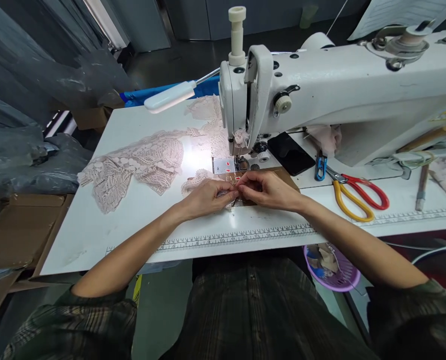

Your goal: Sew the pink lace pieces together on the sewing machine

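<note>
Pale pink lace (153, 155) lies spread over the left of the white table, with part of it running behind the sewing machine's head (233, 100). Just in front of the needle area, my left hand (210, 197) pinches the edge of a small lace piece (198, 181). My right hand (266, 189) meets it fingertip to fingertip, its thumb and forefinger closed on the same lace near the metal plate (223, 165). The exact spot between the fingertips is too small to make out.
A black phone (291, 153), a blue thread snipper (320, 167) and red-and-yellow scissors (352, 192) lie right of my hands. A ruler strip (223, 241) runs along the front edge. Below hangs a purple basket (333, 280). A lamp (170, 96) reaches over the table.
</note>
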Demonstrator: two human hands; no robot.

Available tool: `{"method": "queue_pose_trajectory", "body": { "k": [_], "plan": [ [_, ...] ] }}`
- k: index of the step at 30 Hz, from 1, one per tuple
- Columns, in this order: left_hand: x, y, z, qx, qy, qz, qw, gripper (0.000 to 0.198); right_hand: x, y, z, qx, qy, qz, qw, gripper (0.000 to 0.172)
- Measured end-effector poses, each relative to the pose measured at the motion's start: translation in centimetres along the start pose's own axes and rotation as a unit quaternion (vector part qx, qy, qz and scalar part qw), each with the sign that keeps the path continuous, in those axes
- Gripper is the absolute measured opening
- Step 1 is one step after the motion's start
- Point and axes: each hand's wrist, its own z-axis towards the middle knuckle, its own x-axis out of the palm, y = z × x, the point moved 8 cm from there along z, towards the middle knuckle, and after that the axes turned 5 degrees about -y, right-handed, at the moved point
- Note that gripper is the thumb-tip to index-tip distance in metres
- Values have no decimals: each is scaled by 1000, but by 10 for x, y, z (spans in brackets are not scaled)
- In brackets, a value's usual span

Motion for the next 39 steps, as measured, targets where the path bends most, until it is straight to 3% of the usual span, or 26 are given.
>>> {"method": "queue_pose_trajectory", "body": {
  "k": [5,13,29,39],
  "plan": [
    [3,1,2,0,18,-1,1000,29,2,0,7,-2,-4,-22,1000,18],
    [-2,10,2,-18,-8,-61,998,31,-1,-6,8,21,-25,-9,999,11],
    [-1,4,3,-4,-8,7,1000,29,3,-9,9,9,-40,20,999,18],
    [-9,15,4,-3,-84,-109,991,29,-2,-24,3,95,-85,93,987,19]
  ]
}}
